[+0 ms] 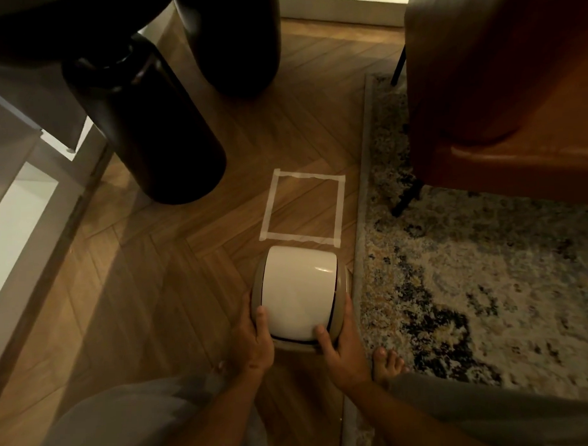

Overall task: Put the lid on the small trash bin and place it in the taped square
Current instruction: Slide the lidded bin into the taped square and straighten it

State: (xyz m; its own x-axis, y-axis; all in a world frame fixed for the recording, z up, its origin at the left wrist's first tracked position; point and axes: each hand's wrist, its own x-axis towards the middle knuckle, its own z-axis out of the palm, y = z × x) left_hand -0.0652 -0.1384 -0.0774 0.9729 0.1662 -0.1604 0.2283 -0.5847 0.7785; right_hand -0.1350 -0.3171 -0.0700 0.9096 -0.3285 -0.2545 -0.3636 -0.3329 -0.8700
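Observation:
The small trash bin (342,289) is beige, and its white swing lid (300,292) sits on top of it. It stands on the wooden floor just in front of the taped square (267,212), outside the tape. My left hand (253,337) grips the bin's left side with the thumb on the lid. On the right side my right hand (340,346) holds the bin, its thumb resting on the lid's near edge. The bin's body is mostly hidden under the lid.
A patterned rug (471,283) lies along the right of the square. A brown armchair (501,82) stands on it at the back right. Two tall dark vases (156,127) stand behind the square to the left. My bare foot (387,363) rests at the rug's edge.

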